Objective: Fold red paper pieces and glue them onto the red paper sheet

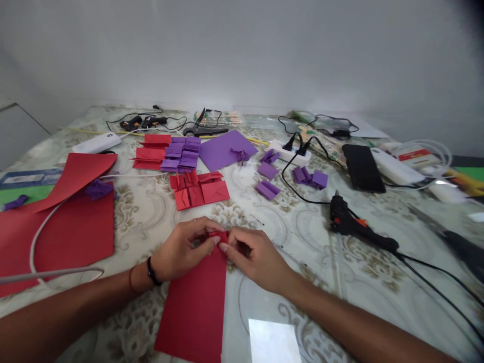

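Observation:
Between my two hands is a small folded piece of red paper [218, 235], partly covered by the fingertips. My left hand [188, 248] pinches it from the left, thumb in front and fingers behind. From the right, my right hand [254, 253] grips the other side in the same way. Below the fingers a long red paper strip [196, 307] lies on the table; whether it is joined to the folded piece, I cannot tell. Just beyond my hands sit folded red paper pieces [198, 190], and behind them more red [152, 151] and purple folded pieces [181, 154].
Right of my hands lies a black glue gun [359, 224] with its cable, then scissors [449, 239] and a black phone [363, 168]. A power strip [290, 152] stands behind loose purple pieces [267, 189]. Large red sheets [75, 227] and a white cable [36, 247] are at left.

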{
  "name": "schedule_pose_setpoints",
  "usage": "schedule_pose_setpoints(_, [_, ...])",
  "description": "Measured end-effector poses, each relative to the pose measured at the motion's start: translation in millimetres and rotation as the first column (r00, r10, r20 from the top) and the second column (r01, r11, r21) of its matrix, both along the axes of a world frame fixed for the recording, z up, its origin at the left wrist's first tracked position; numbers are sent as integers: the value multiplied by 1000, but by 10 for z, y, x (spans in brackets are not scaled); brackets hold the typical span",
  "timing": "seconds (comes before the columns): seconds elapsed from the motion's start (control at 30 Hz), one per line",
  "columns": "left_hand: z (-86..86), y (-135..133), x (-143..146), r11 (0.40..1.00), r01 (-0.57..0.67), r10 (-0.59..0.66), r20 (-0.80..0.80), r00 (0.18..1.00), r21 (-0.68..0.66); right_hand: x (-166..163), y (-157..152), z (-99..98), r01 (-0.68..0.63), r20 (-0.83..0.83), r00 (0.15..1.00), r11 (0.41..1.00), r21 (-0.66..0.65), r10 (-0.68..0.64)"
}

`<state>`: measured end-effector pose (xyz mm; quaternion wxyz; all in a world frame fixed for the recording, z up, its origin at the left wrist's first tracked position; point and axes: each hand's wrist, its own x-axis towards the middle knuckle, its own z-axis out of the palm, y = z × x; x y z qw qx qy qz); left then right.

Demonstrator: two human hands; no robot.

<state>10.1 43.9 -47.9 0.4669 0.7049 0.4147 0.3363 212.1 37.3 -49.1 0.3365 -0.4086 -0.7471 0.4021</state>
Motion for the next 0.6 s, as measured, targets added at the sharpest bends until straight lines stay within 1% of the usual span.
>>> schedule_pose_setpoints(0.07, [16, -7, 7, 1000, 0, 0, -1, 1000, -10, -6, 1, -5, 12, 2, 1000, 1000, 8, -12])
schedule_pose_setpoints(0.13, [29, -13, 9, 1000, -1, 1, -12, 1000, 7, -2, 4, -8, 12, 0, 1000, 1000, 24, -12])
schedule_pose_setpoints(0.23, [35, -16, 11, 999, -3, 4, -26, 1000, 42, 16, 5, -7, -11, 0, 1000, 999, 46, 11])
schedule_pose_setpoints(0.33, [31, -17, 15, 999, -3, 6, -50, 999, 54, 28, 0, -6, -33, 9, 999, 999, 41, 33])
schedule_pose_setpoints(0.5, [48, -41, 12, 999, 5, -1, -99, 995, 43, 19, -3, -18, -27, 38, 999, 999, 41, 26])
schedule_pose_setpoints(0.6, [64, -53, 14, 1000, 27, -26, -80, 996, 10, 23, 5, -16, -35, 42, 999, 999, 38, 33])
